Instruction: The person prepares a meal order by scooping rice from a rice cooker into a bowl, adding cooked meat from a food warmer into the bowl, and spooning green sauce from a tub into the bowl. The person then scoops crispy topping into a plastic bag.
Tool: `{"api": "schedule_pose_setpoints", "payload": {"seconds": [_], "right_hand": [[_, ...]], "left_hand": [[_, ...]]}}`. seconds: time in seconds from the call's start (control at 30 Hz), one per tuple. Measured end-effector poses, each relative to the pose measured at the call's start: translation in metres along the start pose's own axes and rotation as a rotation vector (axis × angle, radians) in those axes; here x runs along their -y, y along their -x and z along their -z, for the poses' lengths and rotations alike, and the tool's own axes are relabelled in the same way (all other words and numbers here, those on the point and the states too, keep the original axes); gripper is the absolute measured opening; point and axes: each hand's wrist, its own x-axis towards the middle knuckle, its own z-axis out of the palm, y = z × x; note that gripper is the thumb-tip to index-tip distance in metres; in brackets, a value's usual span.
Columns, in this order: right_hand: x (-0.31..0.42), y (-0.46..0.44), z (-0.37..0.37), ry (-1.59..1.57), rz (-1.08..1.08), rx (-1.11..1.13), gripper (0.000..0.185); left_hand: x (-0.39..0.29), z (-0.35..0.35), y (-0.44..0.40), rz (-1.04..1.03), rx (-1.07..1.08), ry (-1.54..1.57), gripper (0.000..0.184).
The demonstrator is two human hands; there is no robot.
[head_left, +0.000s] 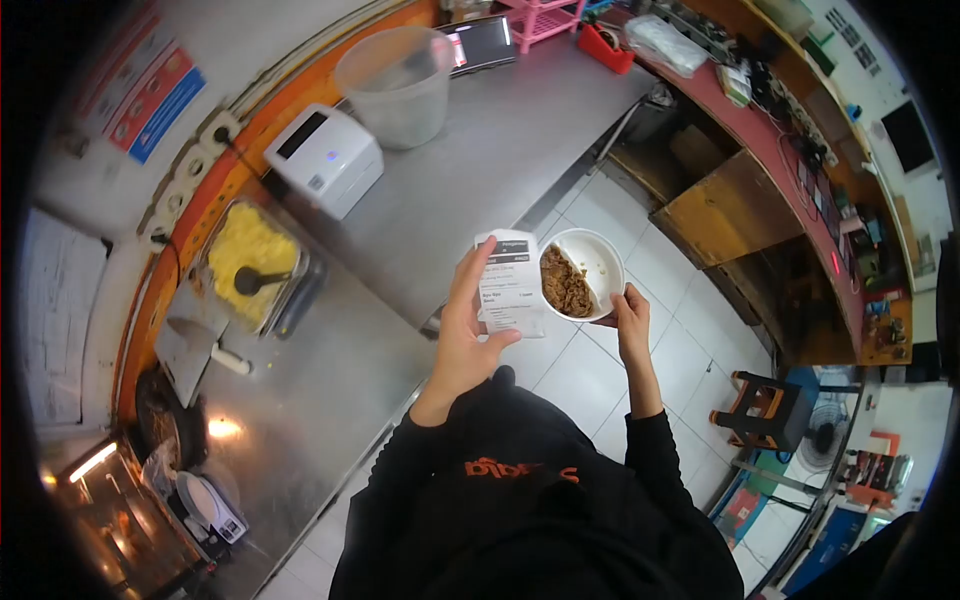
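Note:
A printed paper slip (512, 285) is upright between the thumb and fingers of my left hand (465, 335), its text facing me. Just right of it, my right hand (631, 325) grips the rim and side of a round white bowl (604, 262). Brown shredded food (565, 284) fills the bowl's left part, and the white inside shows on the right. The slip's right edge is close beside the bowl's left rim. Both hands are above the tiled floor, near the corner of the steel counter (470, 150).
A white label printer (325, 160) and a clear plastic tub (395, 88) stand on the counter. Further left are a container of yellow food (248, 255), a knife (210, 345) and a scale (212, 508). A black stool (762, 412) stands on the floor at right.

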Motion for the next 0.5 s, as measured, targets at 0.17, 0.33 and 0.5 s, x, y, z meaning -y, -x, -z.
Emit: {"api": "schedule_pose_setpoints", "payload": {"seconds": [0.17, 0.33, 0.5], "right_hand": [[0.007, -0.058, 0.038, -0.107, -0.055, -0.038, 0.013], [0.004, -0.152, 0.053, -0.137, -0.101, -0.016, 0.015], [-0.010, -0.282, 0.055, -0.148, -0.114, 0.009, 0.015]], "left_hand": [[0.093, 0.006, -0.060, 0.066, -0.069, -0.153, 0.085], [0.201, 0.023, -0.134, 0.203, -0.182, -0.095, 0.083], [0.304, 0.023, -0.254, 0.159, -0.202, -0.456, 0.080]]}}
